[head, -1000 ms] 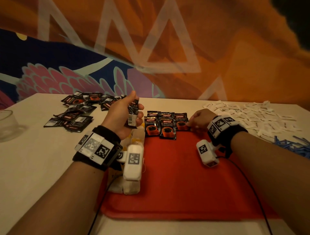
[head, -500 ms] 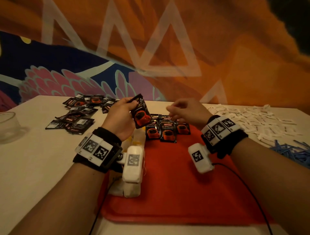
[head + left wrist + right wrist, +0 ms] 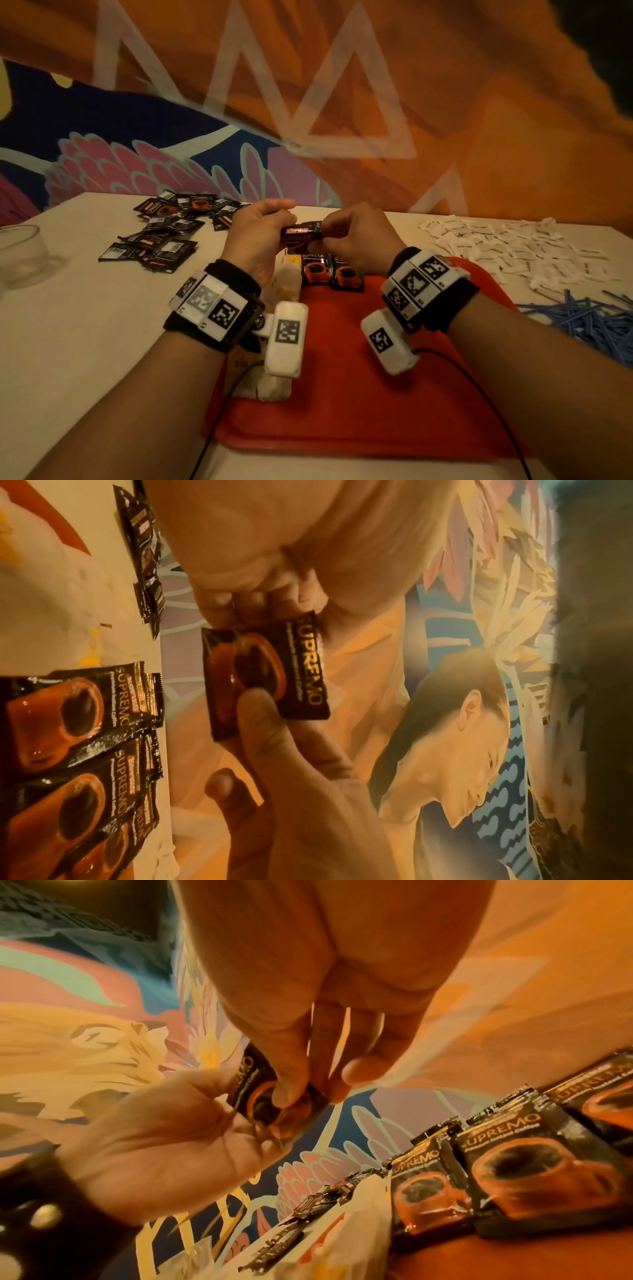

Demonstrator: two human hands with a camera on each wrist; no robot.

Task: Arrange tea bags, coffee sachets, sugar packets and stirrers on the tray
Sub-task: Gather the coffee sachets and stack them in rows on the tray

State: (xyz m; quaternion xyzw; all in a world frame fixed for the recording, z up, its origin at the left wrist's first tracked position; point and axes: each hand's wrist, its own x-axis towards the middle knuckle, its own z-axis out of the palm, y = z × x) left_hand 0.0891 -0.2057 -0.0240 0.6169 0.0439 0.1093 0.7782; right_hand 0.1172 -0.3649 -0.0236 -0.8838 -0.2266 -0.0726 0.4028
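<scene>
Table (image 3: 85,342) fills the lower frame, painted wall behind it. Red tray (image 3: 342,394) sits centre-bottom on the table. Blue stirrers (image 3: 589,318) are piled at the right edge, white sugar packets (image 3: 513,246) spread above them, both off the tray. Loose coffee sachets (image 3: 164,233) lie upper left of the tray; a clear glass (image 3: 20,253) is at the far left edge. On the tray's far edge is a row of coffee sachets face up (image 3: 330,272), with pale tea bags (image 3: 287,277) along its left side.

Your left hand (image 3: 255,240) and right hand (image 3: 356,240) meet above the tray's far edge, both pinching one coffee sachet (image 3: 301,233) held in the air. Left thumb and fingers clamp one end, right thumb and fingertips the other; the remaining fingers are loosely curled.
</scene>
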